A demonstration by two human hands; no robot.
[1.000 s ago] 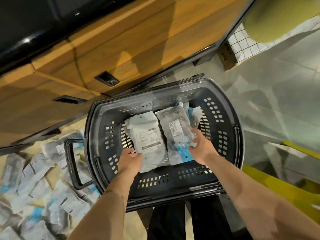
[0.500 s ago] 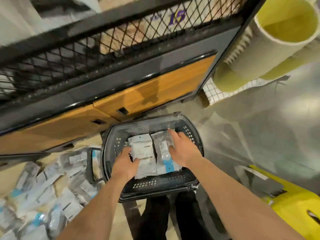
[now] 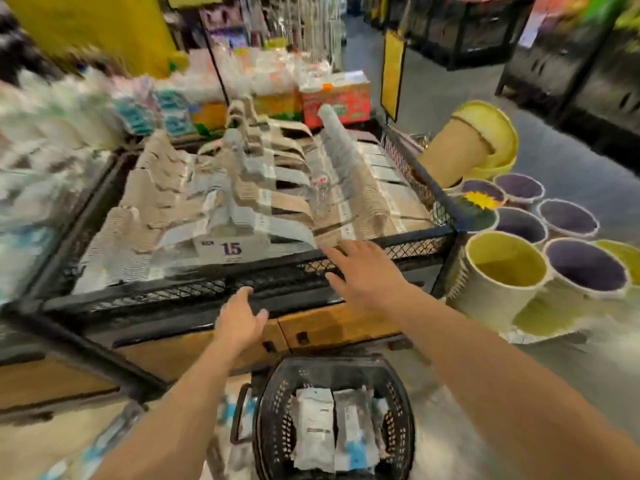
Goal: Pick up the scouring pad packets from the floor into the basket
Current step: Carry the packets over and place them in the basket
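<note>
Left hand point(image 3: 239, 323): fingers spread open, holding nothing, up in the air at 12 o'clock from the basket.
Right hand point(image 3: 367, 275): fingers open too, empty, in front of the black mesh bin point(image 3: 194, 292), at 1 o'clock from the left hand.
Basket point(image 3: 273, 410): on the floor below both hands, at 6 o'clock.
Packets in basket point(image 3: 315, 427): a few lie flat inside.
Packets on floor point(image 3: 114, 434): some blurry ones lie at 9 o'clock from the basket.
How far: I think the job is partly done. More packets still need picking up.
</note>
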